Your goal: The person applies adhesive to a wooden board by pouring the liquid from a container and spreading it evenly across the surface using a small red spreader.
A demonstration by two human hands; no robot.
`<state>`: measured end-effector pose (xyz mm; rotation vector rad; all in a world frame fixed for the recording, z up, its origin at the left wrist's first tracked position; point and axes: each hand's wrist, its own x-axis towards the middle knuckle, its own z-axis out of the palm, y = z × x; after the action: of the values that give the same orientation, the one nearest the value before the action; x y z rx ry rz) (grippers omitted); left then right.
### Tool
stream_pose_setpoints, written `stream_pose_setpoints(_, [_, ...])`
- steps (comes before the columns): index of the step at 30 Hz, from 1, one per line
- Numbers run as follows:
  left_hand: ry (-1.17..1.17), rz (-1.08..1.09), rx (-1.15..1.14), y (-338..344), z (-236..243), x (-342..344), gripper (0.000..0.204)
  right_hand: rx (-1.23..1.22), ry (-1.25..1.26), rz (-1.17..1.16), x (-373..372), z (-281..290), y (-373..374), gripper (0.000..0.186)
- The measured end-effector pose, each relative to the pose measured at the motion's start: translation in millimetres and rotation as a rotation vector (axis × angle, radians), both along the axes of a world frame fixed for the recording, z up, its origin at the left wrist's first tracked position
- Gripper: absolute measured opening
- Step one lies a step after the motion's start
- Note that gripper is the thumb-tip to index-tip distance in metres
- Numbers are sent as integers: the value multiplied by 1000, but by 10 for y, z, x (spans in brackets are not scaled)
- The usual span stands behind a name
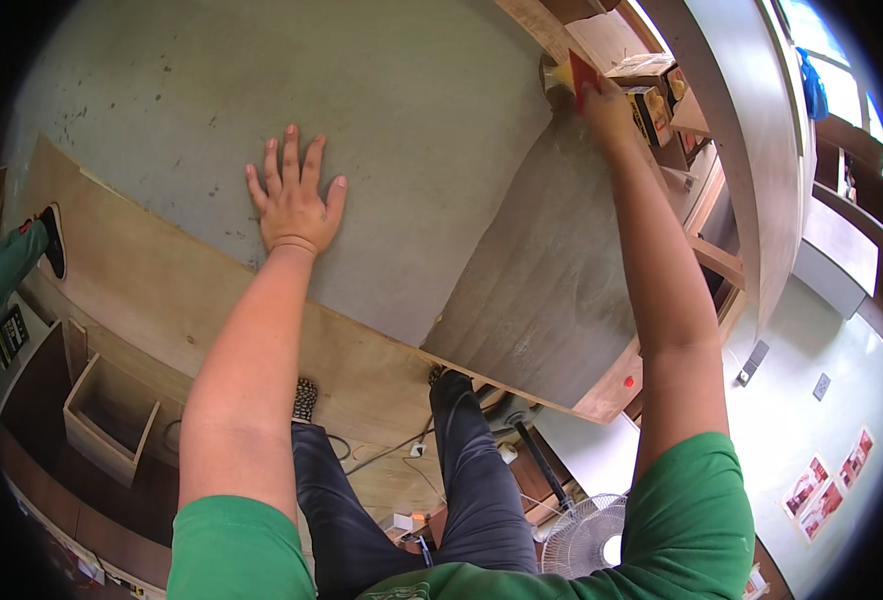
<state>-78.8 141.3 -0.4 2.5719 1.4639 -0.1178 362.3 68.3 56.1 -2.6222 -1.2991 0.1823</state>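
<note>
My left hand (296, 205) lies flat with fingers spread on a large grey-green sheet (391, 140). At the far right, my right hand (609, 112) grips a red, flat-bladed spreader (582, 72). Its blade is near the board's far right edge, beside a small yellowish patch; whether it touches the surface I cannot tell. A darker, streaked grey-brown area (531, 270) covers the right part of the work surface, and its left border runs diagonally. Plain wood (211, 295) shows along the near edge of the sheet. Dark specks dot the sheet's left side.
Cardboard boxes (651, 105) stand just beyond my right hand, by a curved panel (751, 130). An open wooden drawer box (111, 415) is at the lower left. A fan (586, 535) and cables lie near my legs. Another person's leg (11, 265) shows at far left.
</note>
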Motion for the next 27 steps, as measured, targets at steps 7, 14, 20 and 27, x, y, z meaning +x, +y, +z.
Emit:
stream_pose_setpoints(7, [-55, 2, 15, -48, -6, 106, 66, -94, -221, 72, -429, -195, -697, 27])
stream_pose_setpoints(14, [-54, -5, 25, -37, -20, 71, 66, -177, 35, -41, 72, 60, -563, 31])
stream_pose_setpoints(20, [-45, -3, 22, -61, -54, 119, 65, -119, 210, -24, 146, 63, -59, 35])
stream_pose_setpoints(27, [-62, -6, 45, -40, -54, 69, 65, -262, 277, -14, -351, 256, 109, 33])
